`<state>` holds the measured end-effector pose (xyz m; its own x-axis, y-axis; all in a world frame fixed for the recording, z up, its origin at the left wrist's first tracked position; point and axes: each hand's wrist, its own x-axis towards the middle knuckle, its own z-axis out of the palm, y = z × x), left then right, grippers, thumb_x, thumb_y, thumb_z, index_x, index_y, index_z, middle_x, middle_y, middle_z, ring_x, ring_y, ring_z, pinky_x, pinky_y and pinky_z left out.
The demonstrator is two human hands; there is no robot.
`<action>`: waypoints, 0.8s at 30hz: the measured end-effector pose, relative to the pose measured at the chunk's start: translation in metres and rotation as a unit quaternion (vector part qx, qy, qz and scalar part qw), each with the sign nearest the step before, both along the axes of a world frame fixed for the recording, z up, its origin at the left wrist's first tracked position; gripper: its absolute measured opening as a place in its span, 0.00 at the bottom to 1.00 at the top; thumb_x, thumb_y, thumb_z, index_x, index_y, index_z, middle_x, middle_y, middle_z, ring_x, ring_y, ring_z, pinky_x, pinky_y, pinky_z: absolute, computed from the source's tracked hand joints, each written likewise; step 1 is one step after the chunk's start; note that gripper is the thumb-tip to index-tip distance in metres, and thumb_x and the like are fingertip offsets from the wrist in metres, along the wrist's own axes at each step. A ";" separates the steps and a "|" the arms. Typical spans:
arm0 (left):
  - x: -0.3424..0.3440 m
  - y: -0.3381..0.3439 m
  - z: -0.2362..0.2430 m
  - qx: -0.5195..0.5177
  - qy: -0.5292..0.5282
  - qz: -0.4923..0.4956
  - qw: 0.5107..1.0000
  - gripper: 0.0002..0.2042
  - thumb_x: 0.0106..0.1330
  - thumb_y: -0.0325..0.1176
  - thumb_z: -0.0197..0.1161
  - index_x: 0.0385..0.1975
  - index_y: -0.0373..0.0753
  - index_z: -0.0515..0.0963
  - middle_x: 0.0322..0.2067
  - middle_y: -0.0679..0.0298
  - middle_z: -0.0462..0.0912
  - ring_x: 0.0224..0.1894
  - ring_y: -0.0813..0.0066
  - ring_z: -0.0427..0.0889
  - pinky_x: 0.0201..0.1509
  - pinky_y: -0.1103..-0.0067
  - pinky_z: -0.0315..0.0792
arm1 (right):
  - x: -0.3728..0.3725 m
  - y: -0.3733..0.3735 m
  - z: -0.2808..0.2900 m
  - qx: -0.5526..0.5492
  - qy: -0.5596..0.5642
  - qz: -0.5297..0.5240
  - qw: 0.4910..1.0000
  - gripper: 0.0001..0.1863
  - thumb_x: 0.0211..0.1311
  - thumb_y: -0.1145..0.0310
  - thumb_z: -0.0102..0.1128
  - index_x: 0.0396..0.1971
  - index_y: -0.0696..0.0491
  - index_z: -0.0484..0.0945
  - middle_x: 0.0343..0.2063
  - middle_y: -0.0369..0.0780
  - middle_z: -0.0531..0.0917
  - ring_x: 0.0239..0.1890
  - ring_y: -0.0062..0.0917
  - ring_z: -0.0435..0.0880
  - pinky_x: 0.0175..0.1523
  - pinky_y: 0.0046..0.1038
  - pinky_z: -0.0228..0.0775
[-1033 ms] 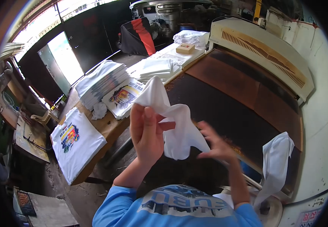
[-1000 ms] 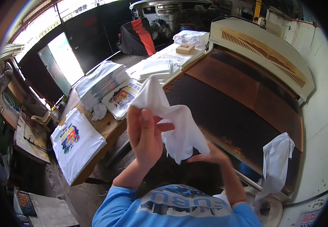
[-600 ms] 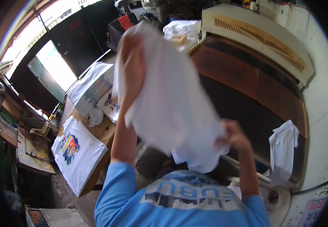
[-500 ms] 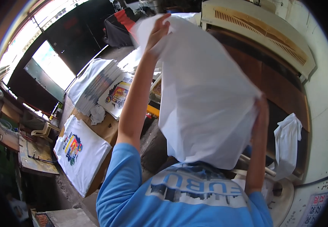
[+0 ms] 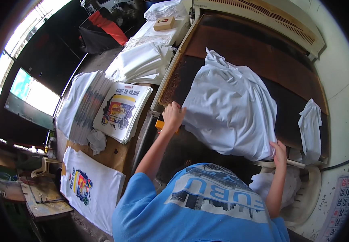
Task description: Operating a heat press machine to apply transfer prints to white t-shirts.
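A plain white T-shirt (image 5: 235, 109) lies crumpled over the dark brown flat bed of a machine (image 5: 259, 60), its near edge hanging toward me. At its left corner my left hand (image 5: 173, 115) is closed, pinching the cloth. My right hand (image 5: 278, 152) grips the near right corner, thumb on top. Between the two hands the fabric is stretched loosely, with folds running across it. Farther right, a second white cloth (image 5: 310, 129) hangs over the edge of the bed.
Left of me, a brown board holds a stack of printed white shirts (image 5: 120, 111) and a folded pile (image 5: 81, 107). A single printed shirt (image 5: 92, 185) lies nearer. White sheets (image 5: 142, 62) and a small box (image 5: 164, 23) are farther back. A white plastic chair (image 5: 309, 197) stands at right.
The white T-shirt was lifted and billowing in the air; now it has come down onto the dark bed. Both my hands have lowered with it, still holding its corners.
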<state>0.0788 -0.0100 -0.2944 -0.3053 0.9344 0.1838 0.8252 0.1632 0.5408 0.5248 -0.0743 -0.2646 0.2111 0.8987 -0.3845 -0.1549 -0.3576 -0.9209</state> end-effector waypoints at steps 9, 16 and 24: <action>0.005 0.011 -0.006 0.071 0.124 -0.036 0.989 0.11 0.51 0.39 0.59 0.24 0.39 0.68 0.28 0.61 0.68 0.34 0.65 0.68 0.36 0.71 0.60 | -0.027 -0.055 -0.001 -0.091 -0.107 0.037 0.989 0.06 0.50 0.68 0.57 0.25 0.54 0.74 0.21 0.32 0.75 0.21 0.14 0.72 0.26 0.19 0.62; -0.013 0.024 -0.006 0.110 0.075 -0.134 0.982 0.02 0.52 0.27 0.53 0.24 0.40 0.67 0.26 0.61 0.68 0.34 0.63 0.68 0.36 0.72 0.60 | -0.039 -0.040 0.043 0.049 -0.060 0.004 0.997 0.10 0.55 0.70 0.51 0.36 0.57 0.73 0.29 0.33 0.76 0.30 0.15 0.73 0.36 0.18 0.64; -0.072 0.067 0.151 0.169 -0.439 -0.139 0.872 0.05 0.61 0.28 0.48 0.34 0.38 0.68 0.21 0.68 0.68 0.23 0.84 0.68 0.24 0.83 0.64 | 0.010 0.003 0.153 0.297 0.013 -0.106 0.949 0.10 0.54 0.67 0.54 0.37 0.52 0.72 0.34 0.34 0.76 0.40 0.20 0.72 0.47 0.23 0.62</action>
<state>0.0073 0.0573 -0.1438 -0.2373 0.9322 0.2732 0.0520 -0.2687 0.9618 0.5344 -0.0712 -0.1114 0.4095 0.8965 0.1692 -0.1917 0.2659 -0.9448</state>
